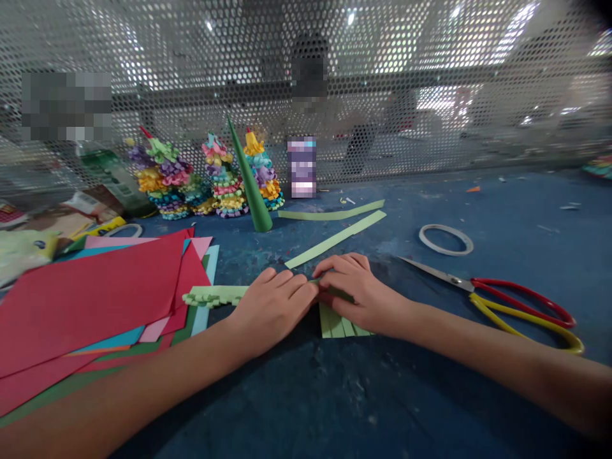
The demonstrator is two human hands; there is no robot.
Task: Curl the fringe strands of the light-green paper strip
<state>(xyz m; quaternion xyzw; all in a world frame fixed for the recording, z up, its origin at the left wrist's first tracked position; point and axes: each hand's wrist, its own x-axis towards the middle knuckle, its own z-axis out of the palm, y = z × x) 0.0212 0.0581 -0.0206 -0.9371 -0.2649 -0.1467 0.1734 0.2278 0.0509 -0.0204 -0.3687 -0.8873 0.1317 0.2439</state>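
Observation:
A light green fringed paper strip [220, 296] runs under both hands on the blue table. Its left end has curled fringe; at the right the cut fringe [337, 325] hangs flat and straight. My left hand [275, 306] is closed on the strip's middle. My right hand [356, 290] has bent fingers pinching the strip just beside the left fingertips, which are partly hidden. Beyond the hands lie two plain light green paper strips [335, 240]. A dark green paper cone [254, 197] stands behind them, leaning left.
Scissors [459, 282] with red and yellow handles lie at the right, below a roll of tape [445, 240]. Coloured paper sheets [95, 293] are stacked at the left. Several decorated paper cones [227, 182], a green bottle [112, 178] and a phone [301, 167] stand before the perforated metal screen [382, 83].

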